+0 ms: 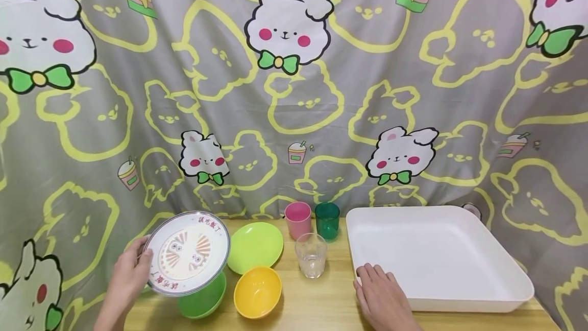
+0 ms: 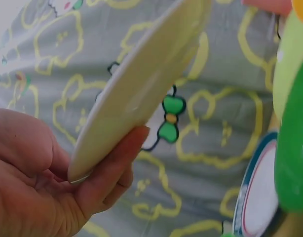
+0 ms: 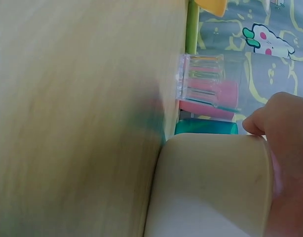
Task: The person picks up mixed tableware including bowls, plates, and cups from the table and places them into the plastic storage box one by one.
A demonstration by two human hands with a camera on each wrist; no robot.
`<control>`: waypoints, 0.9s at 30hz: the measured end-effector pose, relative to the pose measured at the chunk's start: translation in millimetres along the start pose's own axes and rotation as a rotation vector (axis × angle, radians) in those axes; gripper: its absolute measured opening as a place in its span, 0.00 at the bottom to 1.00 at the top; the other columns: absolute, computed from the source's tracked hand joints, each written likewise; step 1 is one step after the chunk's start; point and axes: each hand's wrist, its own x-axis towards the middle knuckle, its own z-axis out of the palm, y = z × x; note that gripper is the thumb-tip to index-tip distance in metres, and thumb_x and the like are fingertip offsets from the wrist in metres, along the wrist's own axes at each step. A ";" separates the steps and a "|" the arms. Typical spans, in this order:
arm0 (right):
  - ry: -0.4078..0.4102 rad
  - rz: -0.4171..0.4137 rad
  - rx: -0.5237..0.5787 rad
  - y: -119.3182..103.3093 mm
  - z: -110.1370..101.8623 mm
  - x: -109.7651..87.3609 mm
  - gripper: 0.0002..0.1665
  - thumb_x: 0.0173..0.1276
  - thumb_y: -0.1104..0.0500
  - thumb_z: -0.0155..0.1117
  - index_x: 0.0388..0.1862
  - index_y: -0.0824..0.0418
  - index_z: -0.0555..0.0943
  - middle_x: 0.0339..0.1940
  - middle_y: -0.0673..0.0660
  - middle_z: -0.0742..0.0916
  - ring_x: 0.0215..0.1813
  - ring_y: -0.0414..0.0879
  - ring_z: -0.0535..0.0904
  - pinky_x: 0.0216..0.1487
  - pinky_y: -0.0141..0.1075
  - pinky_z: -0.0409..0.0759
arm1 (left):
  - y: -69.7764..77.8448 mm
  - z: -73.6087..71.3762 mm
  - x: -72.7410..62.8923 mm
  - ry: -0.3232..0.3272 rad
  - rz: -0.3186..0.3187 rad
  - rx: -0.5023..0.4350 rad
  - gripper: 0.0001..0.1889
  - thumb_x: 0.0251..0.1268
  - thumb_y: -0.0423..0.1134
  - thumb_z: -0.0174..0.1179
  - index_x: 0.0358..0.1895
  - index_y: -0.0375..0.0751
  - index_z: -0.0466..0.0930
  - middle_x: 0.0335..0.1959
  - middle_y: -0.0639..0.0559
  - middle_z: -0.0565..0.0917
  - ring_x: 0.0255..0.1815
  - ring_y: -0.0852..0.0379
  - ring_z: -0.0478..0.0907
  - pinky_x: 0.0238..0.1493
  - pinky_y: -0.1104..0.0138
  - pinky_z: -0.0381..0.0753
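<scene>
My left hand (image 1: pixel 130 269) grips the edge of a white plate (image 1: pixel 190 254) with printed figures and red characters, held tilted above the table. The left wrist view shows the plate's pale underside (image 2: pixel 136 94), fingers beneath it. Below and beside it are a green bowl (image 1: pixel 204 300), a yellow bowl (image 1: pixel 258 292) and a lime-green plate (image 1: pixel 255 247). Another plate with a blue rim (image 2: pixel 255 192) shows by the green bowl in the left wrist view. My right hand (image 1: pixel 383 295) rests on the near-left rim of a large white tray (image 1: pixel 441 249).
A clear glass (image 1: pixel 312 257), a pink cup (image 1: pixel 298 220) and a dark green cup (image 1: pixel 327 221) stand between the lime plate and the tray. A patterned curtain (image 1: pixel 294 96) hangs behind the wooden table (image 1: pixel 317 300).
</scene>
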 end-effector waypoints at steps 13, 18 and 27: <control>0.026 -0.002 -0.027 -0.8 0.8 -7.6 0.08 0.70 0.54 0.64 0.37 0.54 0.76 0.30 0.46 0.72 0.34 0.44 0.70 0.31 0.35 0.66 | 46.5 41.3 21.6 -0.094 -0.074 -0.375 0.26 0.84 0.33 0.37 0.78 0.24 0.52 0.69 0.22 0.67 0.44 0.61 0.77 0.40 0.77 0.81; 0.083 -0.028 -0.051 1.4 0.6 -7.3 0.07 0.71 0.55 0.60 0.35 0.55 0.73 0.28 0.47 0.69 0.32 0.45 0.68 0.32 0.36 0.64 | 66.5 67.3 28.9 -0.135 -0.084 -0.483 0.25 0.84 0.32 0.39 0.78 0.28 0.54 0.67 0.25 0.70 0.35 0.60 0.79 0.33 0.68 0.86; 0.112 -0.078 -0.061 -0.9 1.7 0.7 0.07 0.73 0.55 0.58 0.35 0.56 0.74 0.28 0.48 0.69 0.33 0.45 0.68 0.32 0.36 0.64 | 91.9 107.4 28.2 -0.154 -0.085 -0.582 0.24 0.85 0.33 0.38 0.77 0.29 0.57 0.61 0.29 0.72 0.37 0.56 0.77 0.31 0.70 0.82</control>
